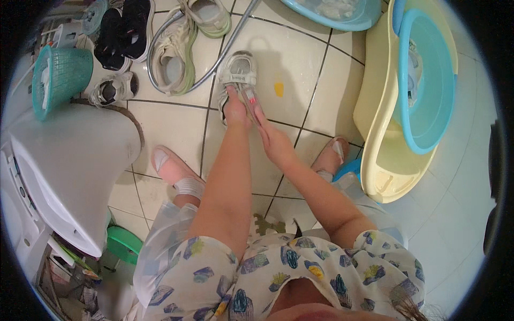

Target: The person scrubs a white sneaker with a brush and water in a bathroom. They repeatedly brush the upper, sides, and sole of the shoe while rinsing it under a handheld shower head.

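Note:
My left hand grips a small light-coloured shoe with a grey mesh part and a lettered strap. The shoe is held out over the tiled floor, between my feet and the metal hose. In my right hand is a slim brush with a see-through handle and a red mark. Its head lies against the side of the shoe, close to my left thumb. The bristles are hidden from this angle. On the tile to the right of the shoe is a small yellow piece.
A shower hose loops around a cream sneaker. Black shoes, a small shoe and a teal basket stand at left, beside a white ceramic fixture. At right, a blue basin rests in a yellow tub.

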Motion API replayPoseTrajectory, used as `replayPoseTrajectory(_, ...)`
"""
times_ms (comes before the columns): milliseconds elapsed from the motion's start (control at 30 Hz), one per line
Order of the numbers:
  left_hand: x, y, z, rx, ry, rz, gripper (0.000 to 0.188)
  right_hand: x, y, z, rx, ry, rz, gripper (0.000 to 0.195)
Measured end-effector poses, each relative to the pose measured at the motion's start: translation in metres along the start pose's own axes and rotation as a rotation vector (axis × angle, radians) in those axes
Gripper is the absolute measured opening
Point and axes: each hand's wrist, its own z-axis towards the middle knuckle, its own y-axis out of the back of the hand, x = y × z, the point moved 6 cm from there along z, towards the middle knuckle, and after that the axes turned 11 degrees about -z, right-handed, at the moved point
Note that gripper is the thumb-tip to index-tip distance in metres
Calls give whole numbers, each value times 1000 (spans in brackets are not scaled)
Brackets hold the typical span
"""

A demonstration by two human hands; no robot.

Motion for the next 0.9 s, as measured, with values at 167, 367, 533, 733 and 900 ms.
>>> replayPoseTrajectory(167, 6, 13, 34, 74, -48, -23, 61, -6, -21, 65, 357, -196, -296, 56)
replayPoseTrajectory(367, 2, -6, -14, -30, -58, 148, 57, 1, 52, -31, 596, -292, -388, 55)
replayPoseTrajectory(533, 15, -34, -32, 224, 108, -167, 47, 76, 201, -73, 231, -260, -338, 64)
replayPoseTrajectory(733, 30, -92, -140, 295, 224, -26, 43, 200, 297, -130, 53, -339, 570, 58)
replayPoseTrajectory(900, 41, -132, -204, 1291, -33, 319, 50, 193, 281, -124, -258, 171, 744, 53)
